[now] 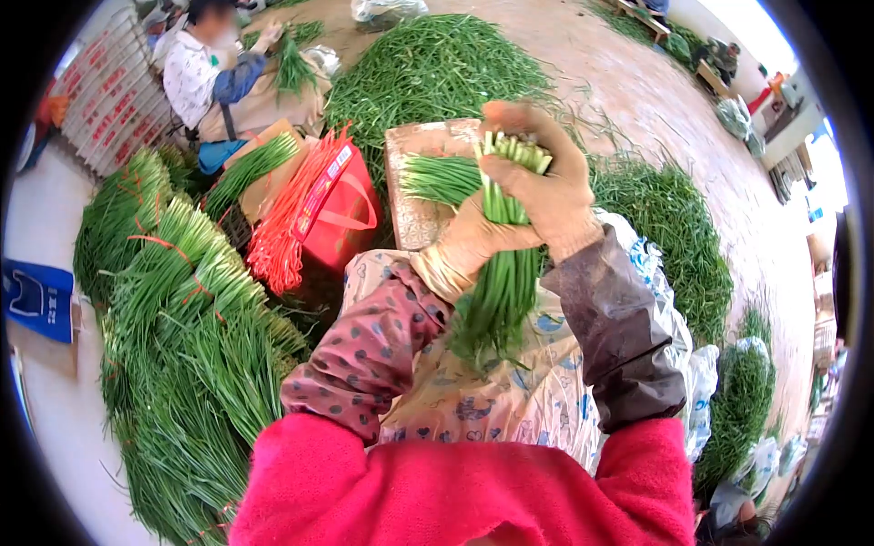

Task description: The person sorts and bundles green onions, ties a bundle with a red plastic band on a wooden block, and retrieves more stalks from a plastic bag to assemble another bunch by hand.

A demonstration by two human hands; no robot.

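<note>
A bunch of green chives (510, 282) is held up over my lap, pale cut stem ends at the top and leaves hanging down. My left hand (466, 244), in a tan glove, is closed around the middle of the bunch. My right hand (557, 187), gloved too, wraps the upper stems close to the cut ends. Behind the hands, a smaller pile of chives (437, 178) lies on a worn board (417, 226). A patterned plastic apron (482, 400) covers my lap.
At left stand stacked chive bundles (187, 318) tied with red bands. A red bag (346, 205) has red ties (289, 218) draped over it. Loose greens (437, 73) are heaped ahead and at right (669, 237). A co-worker (228, 77) sits at upper left holding greens.
</note>
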